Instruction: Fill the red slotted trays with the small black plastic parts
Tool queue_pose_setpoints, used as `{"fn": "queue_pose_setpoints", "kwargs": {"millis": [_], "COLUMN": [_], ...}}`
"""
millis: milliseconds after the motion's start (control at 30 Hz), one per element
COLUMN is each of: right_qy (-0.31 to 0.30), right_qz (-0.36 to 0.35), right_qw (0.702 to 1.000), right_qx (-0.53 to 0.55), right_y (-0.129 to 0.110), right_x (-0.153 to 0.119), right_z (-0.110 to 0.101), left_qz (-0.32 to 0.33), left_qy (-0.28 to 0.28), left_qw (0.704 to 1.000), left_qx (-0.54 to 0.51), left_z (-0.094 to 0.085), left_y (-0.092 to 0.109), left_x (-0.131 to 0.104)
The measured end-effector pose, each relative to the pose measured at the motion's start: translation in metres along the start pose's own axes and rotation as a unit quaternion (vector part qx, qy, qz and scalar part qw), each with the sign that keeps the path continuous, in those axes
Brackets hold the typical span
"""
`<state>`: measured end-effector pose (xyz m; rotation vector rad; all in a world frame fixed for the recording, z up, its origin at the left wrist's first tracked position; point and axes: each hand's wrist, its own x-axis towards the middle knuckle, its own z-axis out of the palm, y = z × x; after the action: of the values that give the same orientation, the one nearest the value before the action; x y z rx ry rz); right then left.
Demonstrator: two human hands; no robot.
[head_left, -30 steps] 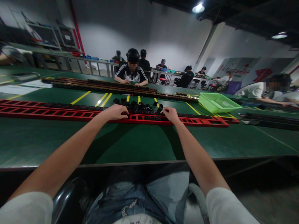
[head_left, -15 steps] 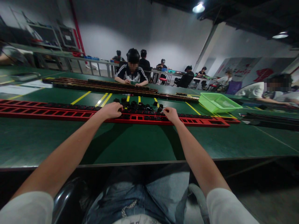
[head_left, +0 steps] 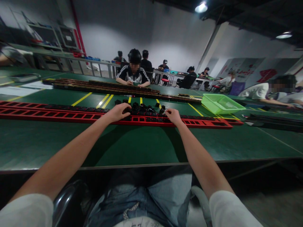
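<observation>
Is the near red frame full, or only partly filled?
Only partly filled: black pieces sit in slots of the near red frame between the left hand and right hand, while slots toward its left end look open.

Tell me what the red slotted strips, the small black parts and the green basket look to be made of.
Red slotted strips: painted metal or plastic, evenly coloured with a soft sheen; the look leaves it open.
Small black parts: likely glossy plastic, given the bright glints.
Green basket: seemingly smooth molded plastic, thin-walled and latticed.
</observation>
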<state>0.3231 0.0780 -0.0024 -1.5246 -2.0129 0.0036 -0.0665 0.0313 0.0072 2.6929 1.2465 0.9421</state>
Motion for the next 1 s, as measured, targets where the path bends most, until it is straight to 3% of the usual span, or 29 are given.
{"fn": "queue_pose_setpoints", "kwargs": {"millis": [133,333,500,633,1000], "right_qy": [0.001,0.003,0.002,0.007,0.004], "right_qz": [-0.003,0.004,0.009,0.007,0.001], "right_qw": [1.000,1.000,1.000,1.000,1.000], "right_qx": [-0.002,-0.003,0.005,0.006,0.000], "right_y": [0.001,0.000,0.000,0.001,0.000], "right_x": [0.000,0.000,0.001,0.001,0.000], "right_z": [0.000,0.001,0.001,0.001,0.000], "left_qz": [-0.019,-0.047,-0.086,-0.137,-0.151], "left_qy": [0.006,0.106,0.032,-0.038,-0.119], "left_qw": [1.000,0.992,0.991,0.983,0.977], "left_qx": [0.012,0.050,0.100,0.114,0.094], "left_z": [-0.003,-0.026,-0.051,-0.059,-0.063], "left_y": [-0.001,-0.026,-0.059,-0.074,-0.063], "left_x": [0.000,-0.005,-0.018,-0.024,-0.023]}}
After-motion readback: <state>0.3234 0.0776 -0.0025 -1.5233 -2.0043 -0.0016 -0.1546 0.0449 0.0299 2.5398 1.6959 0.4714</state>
